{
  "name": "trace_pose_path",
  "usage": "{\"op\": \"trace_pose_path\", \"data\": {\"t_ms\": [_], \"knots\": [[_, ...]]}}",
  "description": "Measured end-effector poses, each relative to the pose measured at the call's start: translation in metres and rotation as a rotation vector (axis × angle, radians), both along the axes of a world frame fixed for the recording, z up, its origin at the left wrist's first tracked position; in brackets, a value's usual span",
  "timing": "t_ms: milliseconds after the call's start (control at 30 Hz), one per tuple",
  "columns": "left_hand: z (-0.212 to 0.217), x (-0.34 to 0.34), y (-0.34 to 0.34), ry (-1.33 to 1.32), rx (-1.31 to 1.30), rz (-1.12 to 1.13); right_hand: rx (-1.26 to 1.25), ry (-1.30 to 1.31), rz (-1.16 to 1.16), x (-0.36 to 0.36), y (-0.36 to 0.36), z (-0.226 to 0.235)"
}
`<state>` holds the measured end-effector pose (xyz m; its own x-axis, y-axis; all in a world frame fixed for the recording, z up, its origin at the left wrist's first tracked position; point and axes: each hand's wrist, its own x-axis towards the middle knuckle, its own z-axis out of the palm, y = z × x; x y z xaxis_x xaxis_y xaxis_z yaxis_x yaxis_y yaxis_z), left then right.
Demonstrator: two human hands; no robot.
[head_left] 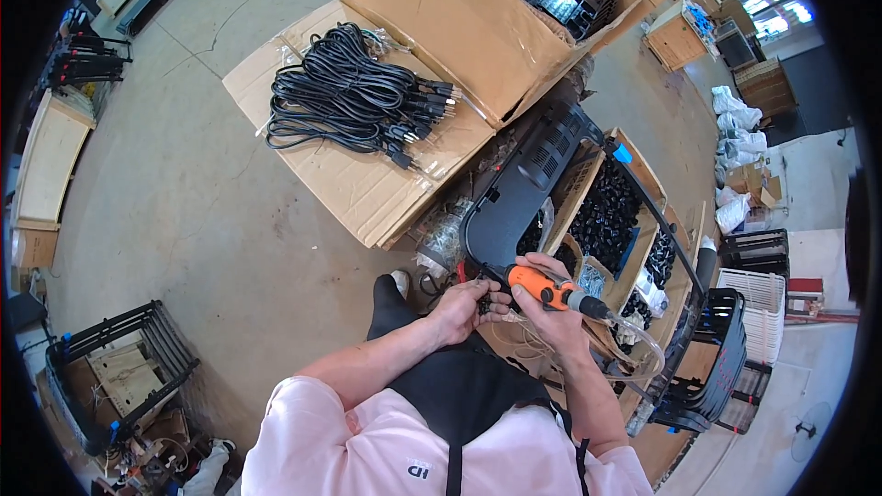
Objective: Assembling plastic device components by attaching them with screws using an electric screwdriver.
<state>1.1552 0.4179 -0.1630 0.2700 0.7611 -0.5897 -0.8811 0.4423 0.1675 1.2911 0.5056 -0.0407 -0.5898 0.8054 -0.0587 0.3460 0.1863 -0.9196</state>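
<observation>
In my right hand (549, 314) is an orange and black power screwdriver (540, 287), its dark nose pointing right and a clear hose curving below it. My left hand (462, 312), just left of it, has its fingers curled around small dark pieces (485, 301) too small to name exactly. Just beyond both hands lies a black plastic panel (524, 179) with vent slots, joined to a long black frame (675, 248). The near corner of the panel is close to my fingers.
Bundled black power cables (344, 96) lie on an open cardboard box flap (340, 188). Wooden bins of black plastic parts (606, 211) and silver screws (591, 280) stand under the frame. Black frames (138, 340) are stacked at lower left, others (717, 358) at right.
</observation>
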Motion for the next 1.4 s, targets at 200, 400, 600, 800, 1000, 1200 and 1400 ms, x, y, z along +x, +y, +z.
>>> {"op": "trace_pose_path", "data": {"t_ms": [200, 400, 600, 800, 1000, 1200, 1400], "knots": [[-0.011, -0.003, -0.008, 0.047, 0.113, -0.054, -0.026, -0.08, 0.048, -0.018, 0.002, 0.003], [-0.013, -0.015, -0.013, 0.21, 0.17, -0.157, -0.002, -0.063, 0.081, -0.02, 0.008, -0.002], [-0.003, -0.019, -0.012, 0.262, 0.106, -0.115, 0.131, -0.083, 0.135, -0.019, 0.013, -0.012], [-0.001, -0.032, -0.007, 0.275, 0.086, -0.095, 0.075, -0.167, 0.056, -0.031, 0.007, 0.017], [0.009, -0.044, 0.013, 0.1, 0.0, 0.051, -0.051, 0.159, -0.076, -0.018, 0.012, 0.034], [0.011, -0.051, 0.045, -0.089, -0.094, 0.135, -0.077, 0.192, -0.111, -0.026, 0.019, 0.033], [0.008, -0.054, 0.064, -0.236, -0.077, 0.173, -0.087, 0.18, -0.132, -0.033, 0.028, 0.029]]}}
